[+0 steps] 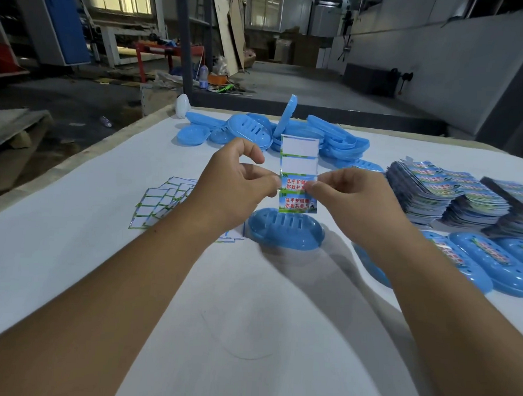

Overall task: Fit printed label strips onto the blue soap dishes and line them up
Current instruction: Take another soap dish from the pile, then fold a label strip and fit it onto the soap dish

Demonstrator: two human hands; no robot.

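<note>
1. Blue plastic dominates the middle of the frame: one blue soap dish (285,231) lies slotted side up on the white tabletop (187,315), just below the two hands.
2. The label strip (298,175) is held upright above that dish, apart from it. Its upper two panels are blank white, its lower two carry red printed characters on a blue and green ground.
3. The left hand (233,184) pinches the strip's left edge at mid-height between thumb and forefinger; this grip is closed on the strip, the other fingers curled under.
4. The right hand (348,199) pinches the strip's right edge at the same height, its grip likewise closed on the paper with the thumb on the printed face.
5. At the upper centre, a heap of unlabelled blue dishes (288,132) lies at the far edge of the tabletop, one of them standing on edge.
6. At the lower right, labelled dishes (487,264) lie side by side in a row, each with a printed strip along its top.
7. Above that row, at the right, stacks of printed strips (460,196) stand close together.
8. Left of centre, loose white backing sheets (160,201) with green borders lie fanned out, partly behind the left wrist.
</note>
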